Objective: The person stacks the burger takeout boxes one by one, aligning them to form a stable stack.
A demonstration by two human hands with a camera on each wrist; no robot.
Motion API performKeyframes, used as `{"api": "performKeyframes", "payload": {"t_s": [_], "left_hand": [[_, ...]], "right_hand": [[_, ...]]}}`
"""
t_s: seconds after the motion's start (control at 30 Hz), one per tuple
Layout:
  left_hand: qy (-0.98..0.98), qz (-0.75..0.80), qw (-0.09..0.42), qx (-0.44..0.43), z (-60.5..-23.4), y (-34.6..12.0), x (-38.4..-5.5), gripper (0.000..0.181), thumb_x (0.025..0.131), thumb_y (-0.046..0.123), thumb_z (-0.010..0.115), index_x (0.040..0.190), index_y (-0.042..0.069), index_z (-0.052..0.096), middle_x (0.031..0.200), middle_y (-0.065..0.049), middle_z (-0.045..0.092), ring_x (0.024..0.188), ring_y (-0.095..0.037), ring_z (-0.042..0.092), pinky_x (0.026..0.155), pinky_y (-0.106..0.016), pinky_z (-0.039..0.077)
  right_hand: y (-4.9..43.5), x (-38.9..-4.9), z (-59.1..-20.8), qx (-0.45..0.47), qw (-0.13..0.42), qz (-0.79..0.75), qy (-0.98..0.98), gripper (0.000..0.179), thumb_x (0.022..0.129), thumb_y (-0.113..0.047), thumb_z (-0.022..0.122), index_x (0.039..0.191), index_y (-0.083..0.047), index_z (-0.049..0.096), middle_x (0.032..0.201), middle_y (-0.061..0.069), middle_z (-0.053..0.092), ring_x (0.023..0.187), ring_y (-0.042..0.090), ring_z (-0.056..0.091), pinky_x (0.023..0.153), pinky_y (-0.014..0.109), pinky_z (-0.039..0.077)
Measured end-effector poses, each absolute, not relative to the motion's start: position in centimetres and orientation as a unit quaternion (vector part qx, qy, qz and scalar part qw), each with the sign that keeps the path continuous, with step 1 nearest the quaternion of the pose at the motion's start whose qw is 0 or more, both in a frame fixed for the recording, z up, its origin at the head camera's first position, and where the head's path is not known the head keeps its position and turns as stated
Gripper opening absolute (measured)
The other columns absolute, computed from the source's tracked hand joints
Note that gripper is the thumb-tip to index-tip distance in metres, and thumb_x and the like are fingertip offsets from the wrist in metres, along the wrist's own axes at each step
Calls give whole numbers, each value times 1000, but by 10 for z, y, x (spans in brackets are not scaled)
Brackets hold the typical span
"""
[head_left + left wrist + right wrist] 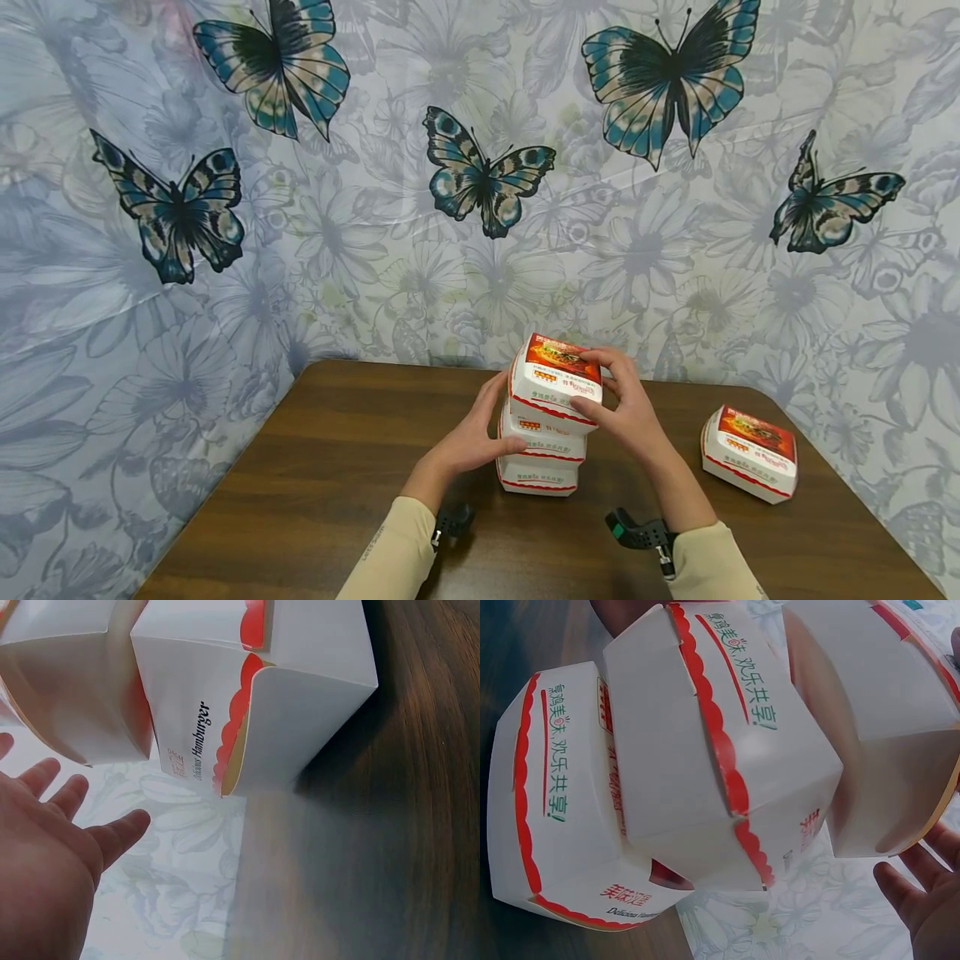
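Observation:
Three white-and-red cardboard hamburger boxes stand in an uneven stack on the table: a bottom box [538,481], a middle box [555,447] and a top box [551,396]. My right hand [630,408] grips the top box at its right side, thumb at the front edge and fingers toward the back. The top box sits askew and slightly tilted over the middle one. At the stack's left side is my left hand [467,440], its thumb by the middle box. Its fingers [124,832] are spread and fairly straight in the left wrist view.
Another hamburger box [750,454] lies on the right part of the brown wooden table [315,483]. Behind the table hangs a flowered cloth [360,275] printed with butterflies. Both wrists wear black camera straps.

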State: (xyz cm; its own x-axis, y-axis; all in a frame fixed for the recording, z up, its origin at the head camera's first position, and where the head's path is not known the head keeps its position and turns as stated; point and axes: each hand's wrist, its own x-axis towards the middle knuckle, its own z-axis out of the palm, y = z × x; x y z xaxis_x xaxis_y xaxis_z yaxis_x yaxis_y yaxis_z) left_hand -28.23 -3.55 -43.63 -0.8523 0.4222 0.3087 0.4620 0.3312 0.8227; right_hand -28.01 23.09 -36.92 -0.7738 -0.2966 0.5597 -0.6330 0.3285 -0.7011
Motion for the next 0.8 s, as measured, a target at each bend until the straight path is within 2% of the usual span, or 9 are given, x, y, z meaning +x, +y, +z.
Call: {"api": "performKeyframes", "payload": {"t_s": [0.2, 0.43, 0.8], "left_hand": [[-815, -515, 12, -263, -436, -36, -282, 107, 80, 62, 74, 160, 38, 6, 167, 3, 7, 154, -25, 12, 118, -61, 25], [-812, -523, 11, -258, -436, -35, -281, 108, 81, 62, 73, 161, 36, 5, 166, 3, 8, 155, -24, 9, 119, -60, 22], [-805, -534, 6, -259, -437, -34, -282, 102, 82, 57, 75, 157, 45, 6, 166, 2, 9, 153, -23, 13, 118, -61, 23]], "right_hand": [[230, -281, -372, 289, 154, 507, -797, 54, 89, -11, 72, 138, -14, 51, 151, 8, 36, 138, 25, 35, 105, 32, 42], [228, -282, -374, 283, 136, 520, -794, 52, 91, -14, 69, 139, -14, 50, 156, 12, 31, 141, 31, 34, 108, 58, 38], [228, -283, -376, 289, 117, 531, -788, 52, 92, -16, 68, 140, -18, 50, 162, 10, 27, 144, 36, 30, 107, 62, 36]]}}
